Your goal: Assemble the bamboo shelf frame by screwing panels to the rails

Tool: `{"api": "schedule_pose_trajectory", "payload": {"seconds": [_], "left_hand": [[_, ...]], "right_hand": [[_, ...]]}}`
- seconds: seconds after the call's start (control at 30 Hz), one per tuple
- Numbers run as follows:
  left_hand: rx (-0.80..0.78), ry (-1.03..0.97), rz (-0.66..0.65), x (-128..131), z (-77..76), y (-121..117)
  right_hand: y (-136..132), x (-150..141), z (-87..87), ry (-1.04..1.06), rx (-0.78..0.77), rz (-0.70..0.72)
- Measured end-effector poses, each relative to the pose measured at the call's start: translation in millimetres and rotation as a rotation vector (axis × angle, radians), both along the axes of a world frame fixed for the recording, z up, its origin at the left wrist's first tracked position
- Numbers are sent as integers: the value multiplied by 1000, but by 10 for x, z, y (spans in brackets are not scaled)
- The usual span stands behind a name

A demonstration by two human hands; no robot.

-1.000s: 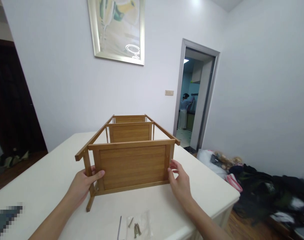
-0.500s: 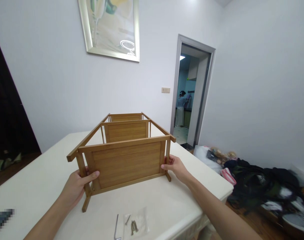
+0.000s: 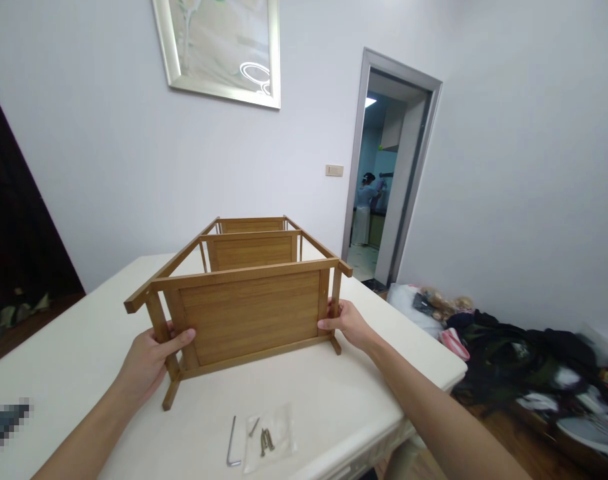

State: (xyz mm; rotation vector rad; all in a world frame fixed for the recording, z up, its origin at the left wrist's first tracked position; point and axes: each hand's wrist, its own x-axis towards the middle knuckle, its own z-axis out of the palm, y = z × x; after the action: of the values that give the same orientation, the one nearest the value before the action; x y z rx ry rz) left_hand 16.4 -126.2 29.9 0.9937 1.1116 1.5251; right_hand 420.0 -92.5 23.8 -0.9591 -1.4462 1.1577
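A brown wooden shelf rack (image 3: 257, 317) lies on its side on the white table (image 3: 199, 447), its nearest panel facing me. My left hand (image 3: 151, 357) grips the near left end, thumb on the panel and fingers behind the side bar. On the right, my right hand (image 3: 348, 323) is closed around the other end in the same way, its fingertips partly hidden behind the wood. In front of the rack lie an L-shaped hex key (image 3: 232, 441) and a clear plastic bag (image 3: 284, 430) with several screws (image 3: 267, 441) on it or in it; I cannot tell which.
A pixelated dark object (image 3: 4, 427) is at the table's left edge. Clothes and bags (image 3: 514, 367) are heaped to the right of the table. Beyond the doorway (image 3: 379, 167) a person (image 3: 365, 207) stands in another room. A framed picture (image 3: 224, 97) hangs on the wall.
The view has shifted slightly, so the wall and doorway sit a little differently. Both hands keep their hold on the rack, which looks almost unmoved on the table.
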Motion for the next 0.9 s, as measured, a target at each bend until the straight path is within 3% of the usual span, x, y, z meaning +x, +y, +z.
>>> {"api": "schedule_pose_trajectory", "payload": {"seconds": [0.3, 0.9], "left_hand": [[17, 42, -11, -7, -7, 8], [67, 86, -149, 114, 149, -95]], "right_hand": [[-72, -7, -44, -32, -14, -27], [-140, -78, 6, -68, -71, 53]]}}
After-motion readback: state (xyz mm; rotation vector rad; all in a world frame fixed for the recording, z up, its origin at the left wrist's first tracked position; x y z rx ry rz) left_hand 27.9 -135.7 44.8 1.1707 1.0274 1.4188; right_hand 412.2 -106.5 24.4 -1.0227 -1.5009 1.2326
